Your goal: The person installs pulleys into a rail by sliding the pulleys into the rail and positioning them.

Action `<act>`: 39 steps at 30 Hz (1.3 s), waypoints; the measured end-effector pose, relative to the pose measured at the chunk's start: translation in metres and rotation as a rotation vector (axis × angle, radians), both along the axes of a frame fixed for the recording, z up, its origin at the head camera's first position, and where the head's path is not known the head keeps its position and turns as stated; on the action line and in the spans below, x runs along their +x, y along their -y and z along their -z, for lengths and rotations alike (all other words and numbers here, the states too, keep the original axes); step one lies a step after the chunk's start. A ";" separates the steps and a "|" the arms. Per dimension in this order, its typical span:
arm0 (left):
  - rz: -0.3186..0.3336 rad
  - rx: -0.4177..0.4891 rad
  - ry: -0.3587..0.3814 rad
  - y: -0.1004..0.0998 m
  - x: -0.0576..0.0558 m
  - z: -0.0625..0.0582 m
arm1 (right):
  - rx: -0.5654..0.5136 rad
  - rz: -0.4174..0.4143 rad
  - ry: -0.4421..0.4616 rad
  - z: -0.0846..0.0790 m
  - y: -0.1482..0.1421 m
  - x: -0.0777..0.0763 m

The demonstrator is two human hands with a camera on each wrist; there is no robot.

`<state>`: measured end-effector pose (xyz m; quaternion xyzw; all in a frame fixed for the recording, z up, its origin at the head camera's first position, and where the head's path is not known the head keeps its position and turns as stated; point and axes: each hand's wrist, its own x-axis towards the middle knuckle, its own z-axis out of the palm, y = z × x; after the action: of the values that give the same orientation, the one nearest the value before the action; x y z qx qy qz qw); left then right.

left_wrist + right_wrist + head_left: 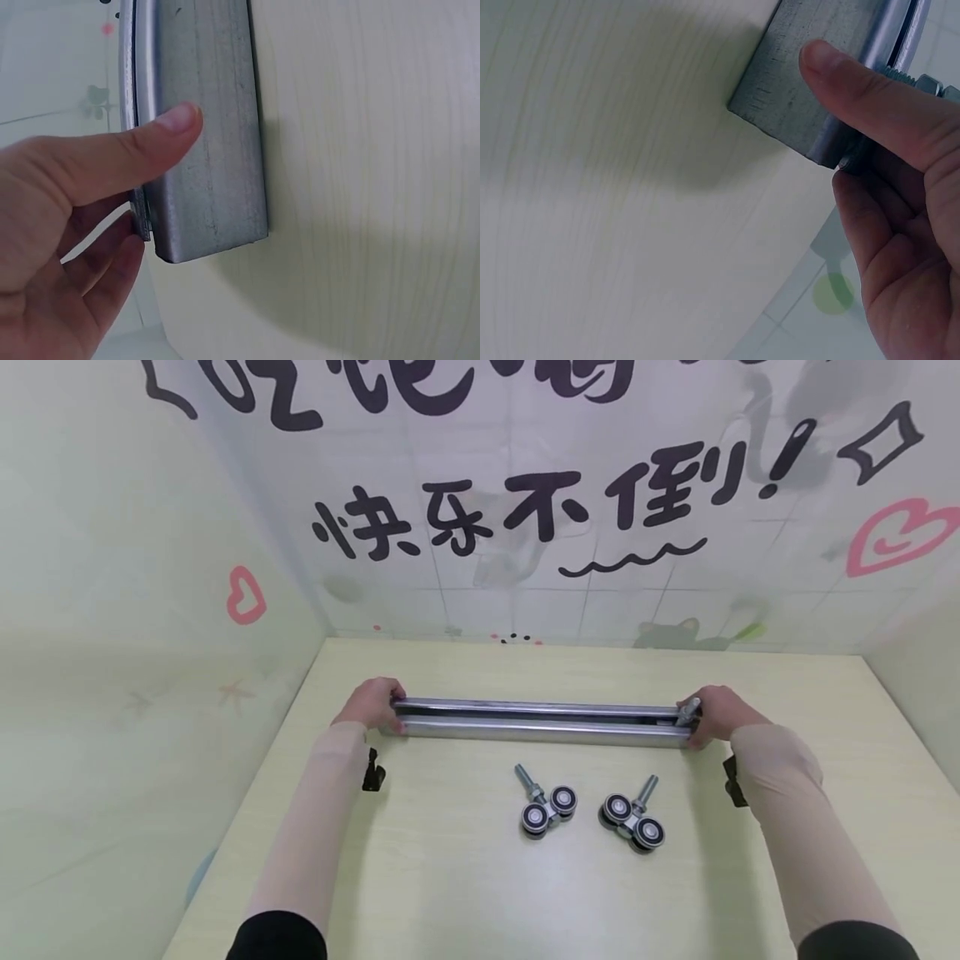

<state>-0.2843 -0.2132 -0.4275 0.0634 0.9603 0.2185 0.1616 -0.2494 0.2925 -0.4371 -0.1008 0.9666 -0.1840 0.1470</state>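
A long silver metal channel rail (540,731) with a dark lengthwise slot lies crosswise between the hands. My left hand (373,703) grips its left end; in the left wrist view the thumb (176,120) presses on the flat side. At the other end, my right hand (717,714) pinches the rail, its thumb (826,60) on the near face. A threaded bolt (688,712) sticks up from the slot beside the right fingers, and what it joins inside is hidden. Nearer me lie two roller trolleys, a left one (553,810) and a right one (633,827), each with a threaded stem.
The pale wood-grain table (480,893) meets a back wall (480,610) printed with dark lettering. Side walls (150,693) flank it on the left and right. A black strap piece (372,772) sits at the left wrist.
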 end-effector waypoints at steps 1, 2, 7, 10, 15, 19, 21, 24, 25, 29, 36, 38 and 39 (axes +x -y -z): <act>0.007 -0.007 -0.002 -0.001 0.000 0.000 | 0.000 -0.002 -0.002 0.000 -0.001 0.000; 0.015 -0.016 -0.003 -0.001 0.000 0.000 | 0.002 -0.004 -0.004 0.001 -0.001 -0.001; 0.068 -0.077 -0.002 -0.005 -0.001 0.000 | 0.006 -0.005 -0.001 0.000 -0.001 -0.002; 0.078 -0.128 0.013 -0.009 0.001 -0.002 | -0.007 -0.004 0.007 0.000 -0.001 -0.001; 0.147 -0.126 -0.071 -0.029 0.010 -0.009 | -0.007 0.002 0.008 0.003 -0.001 0.001; 0.302 0.016 -0.220 -0.058 0.024 -0.008 | 0.007 0.007 0.008 0.003 -0.001 0.001; 0.384 0.078 -0.255 -0.074 0.033 -0.005 | 0.002 0.010 0.016 0.001 0.000 0.002; 0.477 0.117 -0.263 -0.095 0.045 0.002 | -0.012 0.011 0.022 0.000 -0.001 0.001; 0.502 0.119 -0.258 -0.101 0.048 0.005 | -0.021 0.008 0.022 0.000 -0.002 0.000; 0.558 0.124 -0.224 -0.117 0.057 0.018 | -0.032 -0.006 0.001 0.005 -0.005 -0.003; 0.593 0.152 -0.188 -0.132 0.065 0.034 | -0.022 0.011 0.015 0.000 -0.003 0.002; 0.607 0.155 -0.194 -0.134 0.066 0.037 | -0.013 0.010 0.017 0.000 -0.003 0.002; 0.614 0.157 -0.196 -0.135 0.066 0.039 | -0.009 0.009 0.015 0.000 -0.003 0.002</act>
<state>-0.2183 -0.0782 -0.4666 0.3828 0.8875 0.2260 0.1215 -0.2470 0.2953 -0.4367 -0.0957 0.9651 -0.1899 0.1531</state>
